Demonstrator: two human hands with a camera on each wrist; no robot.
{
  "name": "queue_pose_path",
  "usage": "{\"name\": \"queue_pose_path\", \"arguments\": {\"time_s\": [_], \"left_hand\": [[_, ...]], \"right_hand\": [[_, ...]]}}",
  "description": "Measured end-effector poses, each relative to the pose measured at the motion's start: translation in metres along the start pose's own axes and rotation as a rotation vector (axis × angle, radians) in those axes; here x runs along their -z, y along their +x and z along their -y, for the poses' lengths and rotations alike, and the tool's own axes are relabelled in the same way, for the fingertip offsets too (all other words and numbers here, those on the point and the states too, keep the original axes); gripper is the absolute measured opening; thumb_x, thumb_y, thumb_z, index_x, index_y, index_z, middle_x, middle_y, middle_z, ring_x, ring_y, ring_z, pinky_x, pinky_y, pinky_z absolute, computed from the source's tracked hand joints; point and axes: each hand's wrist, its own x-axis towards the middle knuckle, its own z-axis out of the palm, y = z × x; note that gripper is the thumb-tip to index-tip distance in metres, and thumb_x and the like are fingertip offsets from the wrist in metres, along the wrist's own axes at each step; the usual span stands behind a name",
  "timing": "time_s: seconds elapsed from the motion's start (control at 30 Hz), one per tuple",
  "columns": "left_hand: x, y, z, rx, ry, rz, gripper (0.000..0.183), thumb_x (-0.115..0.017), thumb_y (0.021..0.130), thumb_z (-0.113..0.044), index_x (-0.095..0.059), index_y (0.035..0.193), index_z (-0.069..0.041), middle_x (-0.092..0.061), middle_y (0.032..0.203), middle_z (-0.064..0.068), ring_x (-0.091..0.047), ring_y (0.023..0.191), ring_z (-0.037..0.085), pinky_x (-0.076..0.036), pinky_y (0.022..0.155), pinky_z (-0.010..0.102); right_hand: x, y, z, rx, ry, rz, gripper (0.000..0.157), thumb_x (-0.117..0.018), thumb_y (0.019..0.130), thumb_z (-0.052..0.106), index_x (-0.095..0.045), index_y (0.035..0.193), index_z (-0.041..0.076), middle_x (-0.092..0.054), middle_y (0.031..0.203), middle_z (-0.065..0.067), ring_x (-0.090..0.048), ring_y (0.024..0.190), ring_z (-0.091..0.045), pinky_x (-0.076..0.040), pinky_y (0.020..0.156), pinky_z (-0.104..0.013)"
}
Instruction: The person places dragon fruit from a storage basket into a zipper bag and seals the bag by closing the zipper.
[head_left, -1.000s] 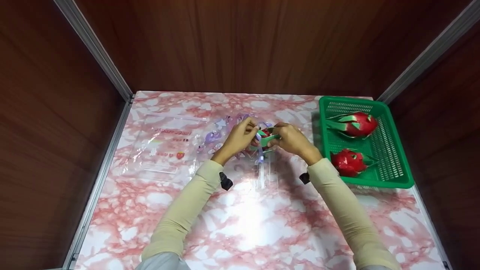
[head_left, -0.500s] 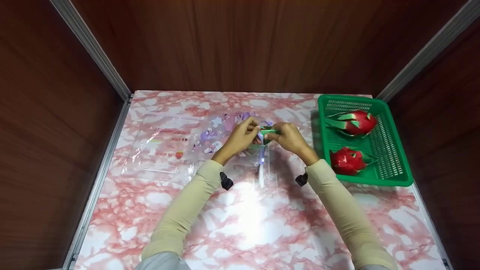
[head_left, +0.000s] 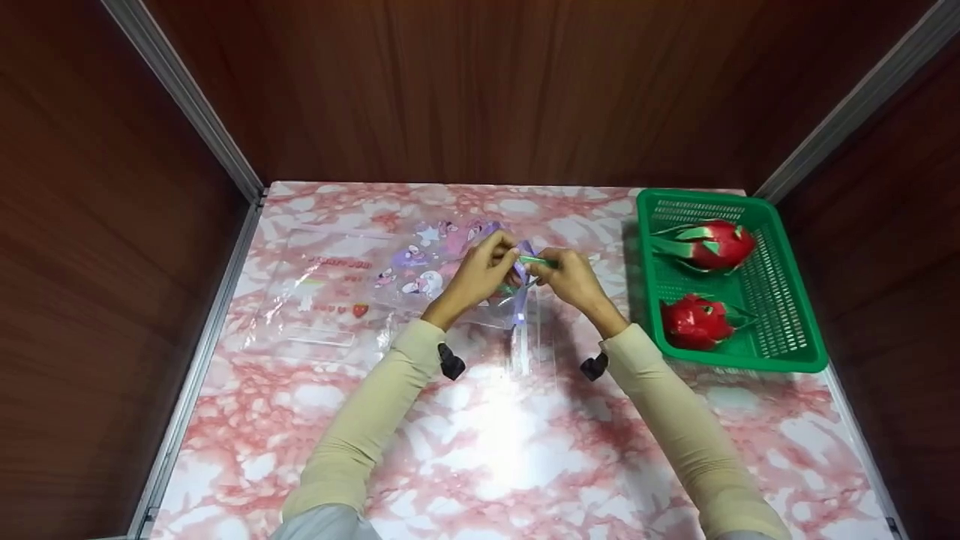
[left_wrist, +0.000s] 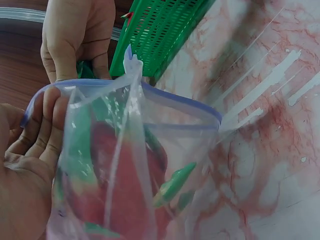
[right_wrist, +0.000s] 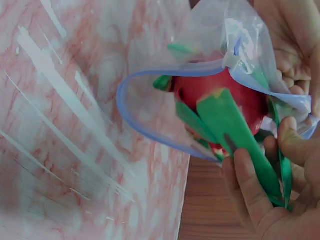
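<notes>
A clear zip bag [head_left: 424,274] with cartoon prints and a purple zip edge is held at its mouth by my left hand [head_left: 480,271]. Inside it sits a red dragon fruit [right_wrist: 200,87], blurred through the plastic in the left wrist view. Long green leaves [right_wrist: 235,132] stick out of the mouth. Fingers and thumb of my right hand [head_left: 571,276] grip those leaves just outside the opening, as the right wrist view shows. Most of the fruit is hidden by the bag and hands in the head view.
A green basket [head_left: 643,277] at the right holds two more dragon fruits, one at the back [head_left: 726,246] and one in front [head_left: 691,322]. Another clear bag [head_left: 315,281] with a strawberry print lies flat on the left. Dark wood panels [head_left: 465,90] enclose the marbled table.
The dragon fruit has gone further into the bag, its red body passing out of sight in the head view. My right hand moved slightly left; the purple edge now stands around the leaves.
</notes>
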Motion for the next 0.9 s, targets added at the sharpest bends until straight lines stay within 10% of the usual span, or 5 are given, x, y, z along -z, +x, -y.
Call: {"name": "queue_pose_path", "arguments": {"time_s": [0.5, 0.9], "left_hand": [[-0.003, -0.003, 0.001, 0.024, 0.009, 0.017, 0.020, -0.050, 0.114, -0.014, -0.058, 0.124, 0.002, -0.074, 0.104, 0.018, -0.074, 0.080, 0.017, -0.066, 0.082, 0.052], [-0.005, 0.003, -0.005, 0.012, -0.022, -0.011, 0.025, -0.050, 0.114, -0.014, -0.053, 0.130, 0.006, -0.070, 0.104, 0.016, -0.073, 0.084, 0.018, -0.066, 0.081, 0.035]], "right_hand": [[-0.007, -0.002, 0.002, -0.212, 0.307, -0.054, 0.031, -0.069, 0.106, 0.024, -0.076, 0.107, -0.006, -0.079, 0.100, -0.017, -0.079, 0.080, -0.018, -0.068, 0.083, -0.036], [-0.013, -0.003, -0.005, -0.214, 0.345, 0.041, 0.029, -0.058, 0.107, 0.010, -0.074, 0.114, -0.012, -0.069, 0.084, 0.004, -0.058, 0.079, -0.009, -0.048, 0.067, -0.018]]}}
